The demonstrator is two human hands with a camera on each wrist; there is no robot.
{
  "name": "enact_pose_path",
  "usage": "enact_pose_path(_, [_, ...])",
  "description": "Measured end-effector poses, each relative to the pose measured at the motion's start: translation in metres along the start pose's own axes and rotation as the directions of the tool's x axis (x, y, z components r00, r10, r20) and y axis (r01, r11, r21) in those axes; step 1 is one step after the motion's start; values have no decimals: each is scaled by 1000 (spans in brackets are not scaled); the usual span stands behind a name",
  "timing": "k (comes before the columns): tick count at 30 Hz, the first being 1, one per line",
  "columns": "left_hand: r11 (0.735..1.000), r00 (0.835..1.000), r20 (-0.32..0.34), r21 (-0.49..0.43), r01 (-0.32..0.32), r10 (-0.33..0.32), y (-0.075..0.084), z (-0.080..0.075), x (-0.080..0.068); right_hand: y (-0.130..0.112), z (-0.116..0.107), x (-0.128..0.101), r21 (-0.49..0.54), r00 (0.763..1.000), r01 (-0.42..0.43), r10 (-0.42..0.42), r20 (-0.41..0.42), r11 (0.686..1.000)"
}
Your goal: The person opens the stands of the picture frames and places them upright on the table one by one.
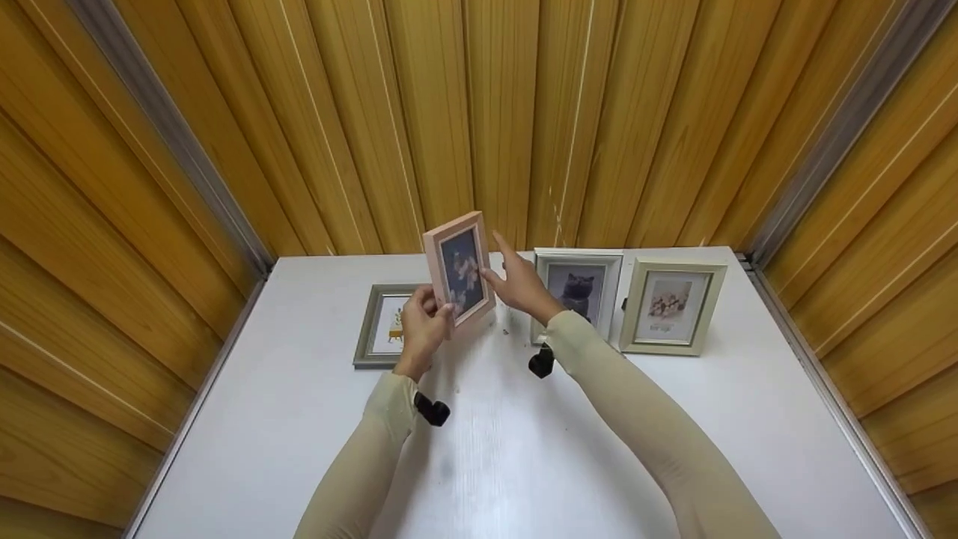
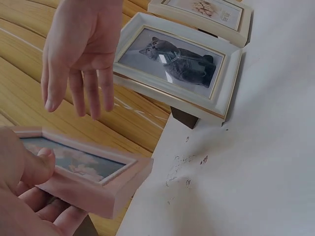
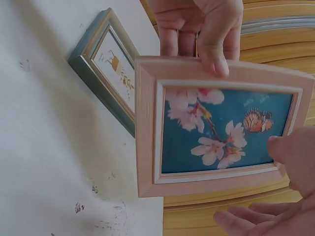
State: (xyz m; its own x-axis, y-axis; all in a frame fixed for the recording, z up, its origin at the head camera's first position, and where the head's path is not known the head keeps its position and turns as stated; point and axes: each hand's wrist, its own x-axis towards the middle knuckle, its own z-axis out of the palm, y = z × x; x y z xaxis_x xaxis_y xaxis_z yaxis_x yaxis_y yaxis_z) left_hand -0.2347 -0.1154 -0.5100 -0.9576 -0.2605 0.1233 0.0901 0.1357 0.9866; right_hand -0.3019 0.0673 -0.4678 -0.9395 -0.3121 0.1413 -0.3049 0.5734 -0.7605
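My left hand (image 1: 425,329) grips a pink picture frame (image 3: 147,147) by its lower left edge, thumb on the front and fingers behind. The frame is held up and tilted above the white table, showing a picture of pink blossoms (image 3: 214,147) and an orange butterfly (image 3: 258,121) on blue. At its other side is my right hand (image 1: 522,286), fingers straight and spread, thumb right at the frame's edge. Partly behind my left hand sits a grey-green picture frame (image 1: 367,326). A silver-white frame with a cat picture (image 2: 172,59) stands behind my right hand.
To the right of the cat frame stands a cream picture frame (image 1: 670,307) with a floral picture. Small dark marks (image 2: 204,160) dot the white tabletop (image 1: 479,464). Wood-patterned walls (image 1: 498,112) enclose the table at the back and both sides.
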Motion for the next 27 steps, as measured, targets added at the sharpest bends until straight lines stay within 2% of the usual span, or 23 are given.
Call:
enact_pose_path(5, [998,999,-7,-39,48,-48,-3,-7,3,7,0,-3,-27,999,-39,38,-13,999])
enact_pose_path(13, [987,996,1,-130,93,-93,-7,-13,6,15,3,-6,-6,997,-70,70,-38,997])
enact_pose_path(20, [989,995,51,-121,87,-81,-12,-15,4,23,6,-10,51,995,-89,91,-32,995])
enact_pose_path(27, [988,995,84,-138,66,-55,-17,-15,3,28,7,-12,36,996,-79,80,-44,996])
